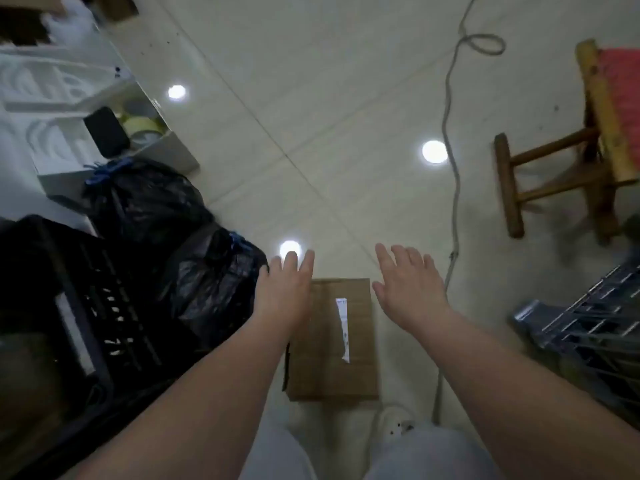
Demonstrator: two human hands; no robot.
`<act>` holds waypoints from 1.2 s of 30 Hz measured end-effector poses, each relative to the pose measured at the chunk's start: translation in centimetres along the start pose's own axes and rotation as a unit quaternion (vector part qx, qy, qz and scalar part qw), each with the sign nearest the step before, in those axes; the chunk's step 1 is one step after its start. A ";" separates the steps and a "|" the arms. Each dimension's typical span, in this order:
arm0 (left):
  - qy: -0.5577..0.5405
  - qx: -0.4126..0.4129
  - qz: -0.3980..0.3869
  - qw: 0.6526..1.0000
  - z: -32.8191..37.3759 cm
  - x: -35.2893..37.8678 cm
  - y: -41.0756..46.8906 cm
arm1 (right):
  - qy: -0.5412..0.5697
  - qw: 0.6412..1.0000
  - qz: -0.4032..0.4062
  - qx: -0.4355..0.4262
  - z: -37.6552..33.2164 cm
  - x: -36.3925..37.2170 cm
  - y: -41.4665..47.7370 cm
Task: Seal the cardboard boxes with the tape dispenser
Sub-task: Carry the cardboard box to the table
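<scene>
As left hand (284,293) and right hand (411,292) hover, box (334,344) seemingly between

A pale, glossy tiled floor (346,98) reflects three round lights (434,152). A grey cable (450,109) trails across the floor. At right are a wooden stool (554,174) with a red seat and a blue-grey plastic crate (588,323). At left lie two tied black bags (149,199), a black crate (69,289) and white foam packing (45,98).
</scene>
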State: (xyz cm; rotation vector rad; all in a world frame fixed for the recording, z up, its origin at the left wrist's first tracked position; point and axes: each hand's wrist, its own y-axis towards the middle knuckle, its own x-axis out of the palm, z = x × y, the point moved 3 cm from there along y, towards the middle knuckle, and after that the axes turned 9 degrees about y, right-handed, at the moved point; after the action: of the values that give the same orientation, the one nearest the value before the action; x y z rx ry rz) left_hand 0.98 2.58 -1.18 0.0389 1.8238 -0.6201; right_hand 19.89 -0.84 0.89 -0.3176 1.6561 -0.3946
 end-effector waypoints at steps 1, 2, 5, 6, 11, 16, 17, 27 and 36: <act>-0.019 -0.010 -0.015 1.000 0.2 0.8 -0.1 | 0.000 1.000 -0.010 0.003 0.0 0.8 0.1; -0.047 -0.023 -0.028 0.998 0.4 1.7 -0.1 | 0.006 1.000 -0.022 0.005 0.0 1.7 0.3; -0.098 -0.053 -0.078 0.991 1.1 4.4 0.0 | 0.023 0.998 -0.064 0.009 0.1 4.6 0.9; -0.116 -0.066 -0.097 0.986 1.3 5.3 0.1 | 0.034 0.996 -0.081 0.016 0.1 5.4 1.1; -0.290 -0.142 -0.140 0.936 1.3 9.2 0.5 | 0.071 0.982 -0.170 0.041 0.7 8.8 1.8; -0.432 -0.196 -0.177 0.862 1.9 11.0 0.9 | 0.173 0.956 -0.230 0.062 0.5 10.4 1.9; -0.464 -0.204 -0.181 0.843 2.0 11.1 1.0 | 0.192 0.952 -0.230 0.066 0.4 10.5 1.9; -0.629 -0.179 -0.189 0.733 2.2 7.7 2.1 | 0.308 0.926 -0.177 0.126 3.1 8.0 1.9; -0.646 -0.172 -0.106 0.736 1.1 -7.0 0.7 | 0.233 0.947 -0.137 0.173 5.3 -2.2 -2.4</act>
State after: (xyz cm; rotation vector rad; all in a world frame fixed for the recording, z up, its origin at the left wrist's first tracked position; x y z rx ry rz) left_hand 4.61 4.61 4.61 -0.7027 0.5185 -0.2744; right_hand 25.33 -2.47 3.34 -0.1987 1.9624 -1.0206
